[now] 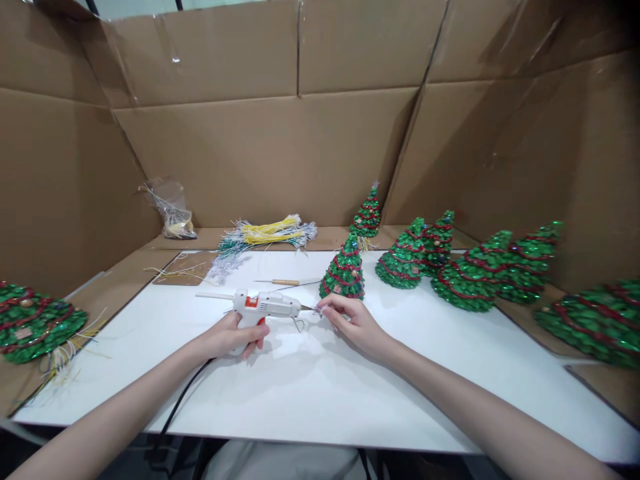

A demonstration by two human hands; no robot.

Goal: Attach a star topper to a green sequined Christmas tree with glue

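- We are gripping the white glue gun (263, 307) in our left hand (233, 337), fingers wrapped round its handle, mid-counter (320, 393).
- Our right hand (353, 320) fingers are pinching a tiny piece, hard to identify, at the nozzle; gluing seems underway.
- Next calls for steady pressing, likely onto the nearest tinsel tree (344, 270).

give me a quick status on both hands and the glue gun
Left hand gripping glue gun, nozzle pointing right. Right hand fingers pinching a small piece at the nozzle tip. Small green tree standing just behind, not touching.

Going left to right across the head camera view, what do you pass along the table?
Green tree at the left edge → left hand on the glue gun → right hand → sequinned tree behind it → row of trees → tree at the right edge.
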